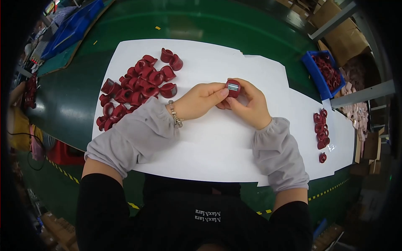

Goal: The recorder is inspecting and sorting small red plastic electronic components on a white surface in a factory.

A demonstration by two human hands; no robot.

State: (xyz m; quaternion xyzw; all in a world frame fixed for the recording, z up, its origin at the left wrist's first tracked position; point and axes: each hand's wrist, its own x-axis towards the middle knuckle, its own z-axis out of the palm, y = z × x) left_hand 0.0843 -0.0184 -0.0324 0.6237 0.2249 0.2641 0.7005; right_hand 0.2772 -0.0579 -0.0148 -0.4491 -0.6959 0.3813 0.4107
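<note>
Over the middle of the white sheet, both hands hold one small dark red curved plastic piece (233,93) with a rectangular silvery window facing up. My left hand (204,98), with a beaded bracelet at its wrist, pinches the piece's left side, thumb at the window's edge. My right hand (252,104) grips it from the right, with fingers behind and thumb below. To the left lies a loose heap of similar dark red ring-like pieces (140,81). A short row of smaller-looking red pieces (321,129) lies at the right.
A white paper sheet (209,146) covers much of the green table (201,21). At the far right stands a blue bin (312,69) full of red pieces, beside pale pink parts (355,102) and metal posts. A blue tray (77,25) sits at the far left.
</note>
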